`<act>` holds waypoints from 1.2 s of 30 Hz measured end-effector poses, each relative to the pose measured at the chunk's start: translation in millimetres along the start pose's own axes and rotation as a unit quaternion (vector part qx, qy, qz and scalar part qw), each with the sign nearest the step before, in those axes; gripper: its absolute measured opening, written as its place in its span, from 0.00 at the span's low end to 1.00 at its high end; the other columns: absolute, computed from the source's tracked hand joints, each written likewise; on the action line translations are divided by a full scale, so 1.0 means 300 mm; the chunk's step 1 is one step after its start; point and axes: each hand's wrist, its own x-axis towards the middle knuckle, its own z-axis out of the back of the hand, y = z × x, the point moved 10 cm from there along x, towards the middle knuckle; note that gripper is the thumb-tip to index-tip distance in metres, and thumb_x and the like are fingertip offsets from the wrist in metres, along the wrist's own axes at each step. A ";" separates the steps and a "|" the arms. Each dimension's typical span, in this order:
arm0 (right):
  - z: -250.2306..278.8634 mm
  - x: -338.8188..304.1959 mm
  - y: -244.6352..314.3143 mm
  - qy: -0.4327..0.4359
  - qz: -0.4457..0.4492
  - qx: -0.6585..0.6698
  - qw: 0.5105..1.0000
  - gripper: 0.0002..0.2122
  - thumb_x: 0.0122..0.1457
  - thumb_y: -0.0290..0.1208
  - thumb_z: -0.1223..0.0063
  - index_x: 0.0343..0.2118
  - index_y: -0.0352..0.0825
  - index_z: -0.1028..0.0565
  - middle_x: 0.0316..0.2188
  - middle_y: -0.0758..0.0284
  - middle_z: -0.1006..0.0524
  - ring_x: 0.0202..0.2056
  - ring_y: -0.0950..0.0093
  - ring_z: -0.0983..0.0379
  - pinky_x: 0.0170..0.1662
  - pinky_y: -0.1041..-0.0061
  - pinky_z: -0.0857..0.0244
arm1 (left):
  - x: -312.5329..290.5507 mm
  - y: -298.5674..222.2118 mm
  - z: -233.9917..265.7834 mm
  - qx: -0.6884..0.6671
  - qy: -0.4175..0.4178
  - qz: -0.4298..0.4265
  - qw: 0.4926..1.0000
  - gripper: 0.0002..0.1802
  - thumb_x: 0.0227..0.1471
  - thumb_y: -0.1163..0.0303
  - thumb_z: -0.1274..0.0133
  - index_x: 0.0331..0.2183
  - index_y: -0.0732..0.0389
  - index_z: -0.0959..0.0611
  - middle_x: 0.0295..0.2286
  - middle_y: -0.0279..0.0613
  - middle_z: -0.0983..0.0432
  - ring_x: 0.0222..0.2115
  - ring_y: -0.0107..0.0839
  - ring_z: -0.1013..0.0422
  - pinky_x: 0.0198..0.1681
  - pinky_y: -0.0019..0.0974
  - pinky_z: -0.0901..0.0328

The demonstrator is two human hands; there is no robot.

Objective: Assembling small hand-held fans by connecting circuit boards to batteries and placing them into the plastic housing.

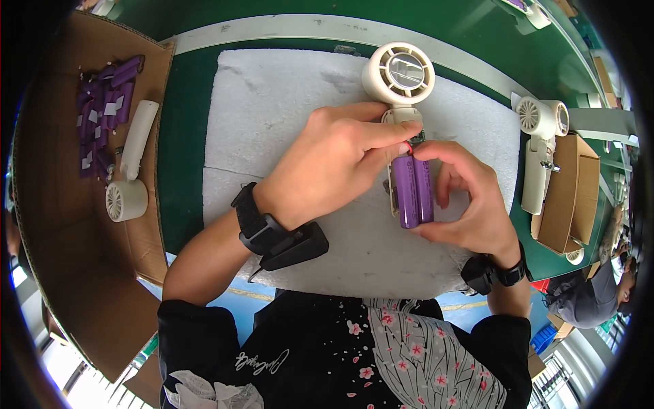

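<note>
A cream handheld fan [398, 73] lies on a white foam pad [272, 88], its round head pointing away from me and its handle opened up. Two purple cylindrical batteries [414, 191] sit side by side at the handle, a small green circuit board [417, 138] just above them. My left hand [334, 153] pinches at the neck of the handle, near a bit of red wire by the batteries' upper end. My right hand [470, 194] grips the battery pair from the right, thumb at the lower end and fingers near the top. Part of the handle is hidden behind the batteries and fingers.
A cardboard box [61, 273] on the left holds several purple batteries [102, 119] and a cream fan [126, 199]. To the right, another cream fan [541, 146] lies beside a small cardboard box [579, 198]. Another person [589, 296] sits at far right.
</note>
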 end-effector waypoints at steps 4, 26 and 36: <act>-0.001 -0.001 0.038 -0.015 0.009 -0.063 0.998 0.35 0.32 0.22 0.28 0.50 0.37 0.28 0.45 0.67 0.26 0.23 0.78 0.33 0.28 0.80 0.35 | 0.001 -0.010 0.002 0.006 -0.002 -0.018 1.000 0.16 0.49 0.77 0.41 0.43 0.60 0.17 0.34 0.49 0.21 0.26 0.39 0.24 0.28 0.33 0.31; -0.020 -0.041 0.143 -0.067 0.110 -0.230 0.965 0.25 0.37 0.19 0.32 0.44 0.32 0.23 0.52 0.58 0.31 0.37 0.69 0.26 0.36 0.72 0.23 | 0.004 -0.013 0.009 0.000 -0.001 -0.028 1.000 0.16 0.48 0.79 0.43 0.42 0.59 0.16 0.31 0.46 0.21 0.23 0.37 0.25 0.25 0.31 0.33; -0.015 -0.045 0.114 -0.062 0.146 -0.251 0.955 0.22 0.34 0.18 0.30 0.37 0.30 0.24 0.54 0.56 0.31 0.38 0.66 0.24 0.38 0.72 0.25 | 0.008 0.012 0.000 -0.026 0.002 -0.002 1.000 0.17 0.47 0.79 0.41 0.41 0.57 0.15 0.31 0.44 0.19 0.22 0.30 0.25 0.25 0.29 0.33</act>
